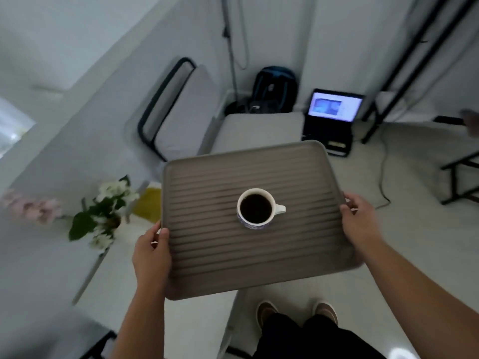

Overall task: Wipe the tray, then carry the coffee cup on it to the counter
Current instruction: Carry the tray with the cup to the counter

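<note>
I hold a grey-brown ribbed tray (207,268) in the air in front of me, roughly level. My left hand (151,252) grips its left edge, thumb on top. My right hand (360,221) grips its right edge. A white coffee cup (278,209) with a blue pattern stands upright near the tray's middle, full of dark coffee, its handle pointing right. The view is blurred by motion.
A white table (51,255) at the left carries white flowers (108,203), pink flowers (33,206) and a yellow cloth (149,206). Ahead stand a grey chair (248,130), a dark backpack (274,89) and an open laptop (334,107). Black frames (404,73) and a cable (383,177) are at the right.
</note>
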Tool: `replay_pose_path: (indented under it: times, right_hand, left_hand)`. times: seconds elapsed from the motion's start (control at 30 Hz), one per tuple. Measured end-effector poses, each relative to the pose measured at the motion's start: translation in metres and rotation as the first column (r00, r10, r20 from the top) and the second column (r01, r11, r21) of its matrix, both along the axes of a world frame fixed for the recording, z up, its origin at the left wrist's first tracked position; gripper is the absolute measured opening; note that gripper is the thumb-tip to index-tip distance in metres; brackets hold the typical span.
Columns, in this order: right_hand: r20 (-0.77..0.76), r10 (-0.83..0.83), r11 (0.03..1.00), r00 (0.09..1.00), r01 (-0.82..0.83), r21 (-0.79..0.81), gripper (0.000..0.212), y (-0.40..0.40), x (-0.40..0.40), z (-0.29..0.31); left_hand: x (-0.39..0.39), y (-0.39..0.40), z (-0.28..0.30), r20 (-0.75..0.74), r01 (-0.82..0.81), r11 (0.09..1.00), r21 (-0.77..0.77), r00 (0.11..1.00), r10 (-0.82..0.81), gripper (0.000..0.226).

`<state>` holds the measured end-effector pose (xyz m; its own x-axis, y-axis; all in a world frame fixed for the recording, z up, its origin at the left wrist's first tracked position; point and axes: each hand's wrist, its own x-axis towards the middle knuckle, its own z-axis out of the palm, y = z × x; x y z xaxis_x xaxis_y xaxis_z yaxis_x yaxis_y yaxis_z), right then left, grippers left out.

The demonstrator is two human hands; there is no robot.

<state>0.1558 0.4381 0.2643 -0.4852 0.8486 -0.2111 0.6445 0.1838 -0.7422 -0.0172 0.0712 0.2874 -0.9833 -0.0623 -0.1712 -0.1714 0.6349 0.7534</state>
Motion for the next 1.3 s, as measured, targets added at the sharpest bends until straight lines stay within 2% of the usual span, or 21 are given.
replay_pose_path:
  times: [0.27, 0.47, 0.67, 0.9, 1.1, 1.3]
  right_hand:
    - [-0.026, -0.31, 0.949, 0.95, 0.311, 0.051, 0.034, 0.049, 0.156, 0.039]
    - [-0.037, -0.565, 0.823, 0.824, 0.566, 0.044, 0.036, 0.06, 0.302, 0.051]
    - [-0.053, -0.738, 0.669, 0.673, 0.739, 0.078, 0.036, 0.057, 0.456, 0.07]
    - [-0.028, -0.893, 0.439, 0.449, 0.883, 0.167, 0.037, 0.029, 0.618, 0.099]
    - [-0.047, -0.975, 0.208, 0.219, 0.963, 0.17, 0.037, 0.004, 0.73, 0.124]
    - [-0.065, -0.998, -0.006, 0.005, 0.987, 0.163, 0.038, 0.009, 0.834, 0.124]
  left_hand:
    - [0.025, 0.14, 0.042, -0.051, 0.383, 0.923, -0.019, 0.922, -0.384, 0.039]
    - [0.111, 0.253, 0.061, -0.051, 0.598, 0.802, 0.011, 0.801, -0.597, 0.043]
    - [0.228, 0.353, 0.064, -0.047, 0.798, 0.6, 0.047, 0.602, -0.797, 0.039]
    - [0.389, 0.453, 0.078, -0.099, 0.951, 0.297, 0.08, 0.304, -0.947, 0.039]
    - [0.52, 0.525, 0.093, -0.06, 0.995, 0.005, 0.099, 0.011, -0.998, 0.041]
    - [0.661, 0.607, 0.093, -0.051, 0.968, -0.192, 0.162, -0.186, -0.981, 0.041]
